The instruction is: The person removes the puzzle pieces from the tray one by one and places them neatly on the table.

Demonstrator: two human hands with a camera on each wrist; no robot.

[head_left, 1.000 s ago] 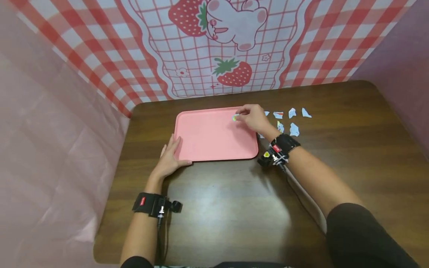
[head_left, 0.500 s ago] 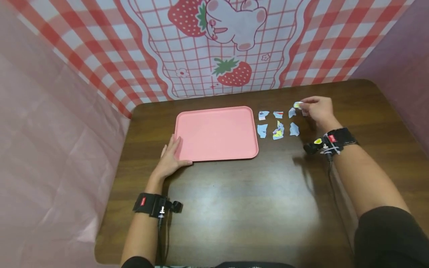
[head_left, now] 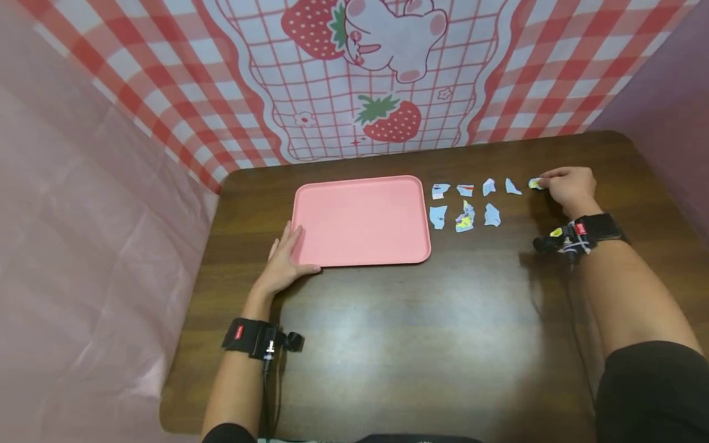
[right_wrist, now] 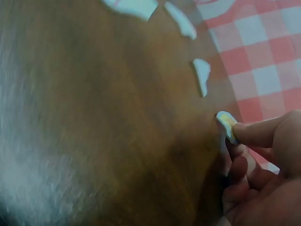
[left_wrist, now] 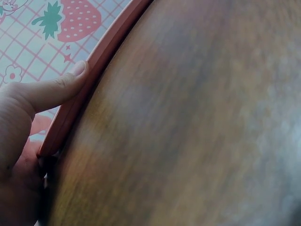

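Note:
In the head view a pink tray (head_left: 362,221) lies on the wooden table, with my left hand (head_left: 281,261) around its near left corner. The left wrist view has the thumb (left_wrist: 70,84) against the tray's outer wall, while the other fingers are partly hidden behind the corner. Far to the right, my right hand (head_left: 572,187) pinches a small torn paper piece (head_left: 535,183) with yellow and pale blue on it. Thumb and fingertips meet on this piece in the right wrist view, low over the table or touching it; which, I cannot tell.
Several torn pale blue paper pieces lie in two rows right of the tray, among them a yellow-and-purple one (head_left: 465,218), a red-striped one (head_left: 465,190) and a narrow one (head_left: 512,187). A checked cloth (head_left: 554,67) hangs behind the table (head_left: 354,344).
My right hand has carried the yellow paper piece from above the tray, over the other pieces, to the right end of the back row. The left hand keeps its place on the tray.

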